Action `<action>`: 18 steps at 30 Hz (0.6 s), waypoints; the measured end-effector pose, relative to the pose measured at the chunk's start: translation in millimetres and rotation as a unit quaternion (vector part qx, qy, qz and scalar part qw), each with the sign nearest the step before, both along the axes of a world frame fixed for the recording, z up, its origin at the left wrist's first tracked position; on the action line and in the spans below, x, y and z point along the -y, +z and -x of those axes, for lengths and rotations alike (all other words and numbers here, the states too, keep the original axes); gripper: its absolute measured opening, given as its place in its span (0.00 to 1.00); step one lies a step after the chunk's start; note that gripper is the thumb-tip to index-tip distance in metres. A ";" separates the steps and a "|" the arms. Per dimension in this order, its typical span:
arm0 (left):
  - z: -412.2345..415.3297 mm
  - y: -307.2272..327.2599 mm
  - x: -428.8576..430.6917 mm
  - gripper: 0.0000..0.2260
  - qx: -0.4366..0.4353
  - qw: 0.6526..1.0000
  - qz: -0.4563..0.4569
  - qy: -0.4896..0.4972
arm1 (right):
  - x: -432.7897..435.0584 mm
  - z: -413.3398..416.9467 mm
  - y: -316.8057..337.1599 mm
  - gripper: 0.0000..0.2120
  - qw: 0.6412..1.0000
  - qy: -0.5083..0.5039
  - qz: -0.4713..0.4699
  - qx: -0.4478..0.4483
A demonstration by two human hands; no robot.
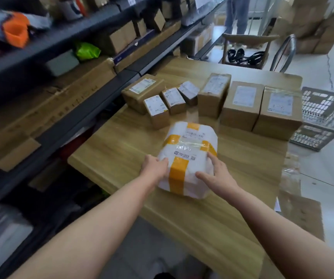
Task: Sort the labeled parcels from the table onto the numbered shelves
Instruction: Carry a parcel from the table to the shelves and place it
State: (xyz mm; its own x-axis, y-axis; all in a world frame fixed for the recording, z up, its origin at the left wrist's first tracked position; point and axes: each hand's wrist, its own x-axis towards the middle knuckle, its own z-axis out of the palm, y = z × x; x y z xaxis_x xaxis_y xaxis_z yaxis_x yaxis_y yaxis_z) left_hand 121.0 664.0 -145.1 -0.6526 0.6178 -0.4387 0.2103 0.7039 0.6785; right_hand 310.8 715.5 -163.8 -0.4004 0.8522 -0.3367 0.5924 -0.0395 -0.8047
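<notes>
Parcel (pixel 188 158): white, yellow-taped.
Left hand (pixel 155 168): straight fingers touching its 9 o'clock side.
Right hand (pixel 216 175): fingers spread wide, 4 o'clock corner.

A white plastic-wrapped parcel (pixel 188 158), banded with yellow tape and labeled on top, lies flat near the front of the wooden table (pixel 117 152). Seven brown cardboard parcels (pixel 240 105) with white labels stand in a row behind it, alongside the dark shelves (pixel 61 39).

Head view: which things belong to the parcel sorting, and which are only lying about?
Job: white parcel with orange tape, touched by left hand and right hand; brown labeled boxes; table; shelves.
Lying about: grey crate, wooden chair, flat cardboard on the floor.
</notes>
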 end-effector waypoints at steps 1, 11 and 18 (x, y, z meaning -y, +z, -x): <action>3.4 -7.3 3.5 0.12 -0.015 0.999 0.025 -0.015 | 2.9 0.1 -4.0 0.37 0.999 0.017 0.006 0.029; 31.5 -35.3 -3.3 0.24 -0.087 0.993 0.040 -0.074 | 10.7 36.9 -19.9 0.35 0.998 -0.046 0.036 -0.010; 53.4 -43.7 -24.9 0.28 0.060 0.981 0.009 -0.185 | 0.7 50.4 -23.3 0.28 0.994 -0.104 0.036 -0.009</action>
State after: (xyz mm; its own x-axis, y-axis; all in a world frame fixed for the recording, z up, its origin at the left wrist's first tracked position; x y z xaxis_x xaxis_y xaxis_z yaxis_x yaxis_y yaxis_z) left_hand 67.6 689.0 -188.7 -0.3286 0.7938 -0.5117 0.3723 0.6068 0.7022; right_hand 260.3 714.8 -187.1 -0.2250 0.8910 -0.3944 0.5508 -0.2177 -0.8058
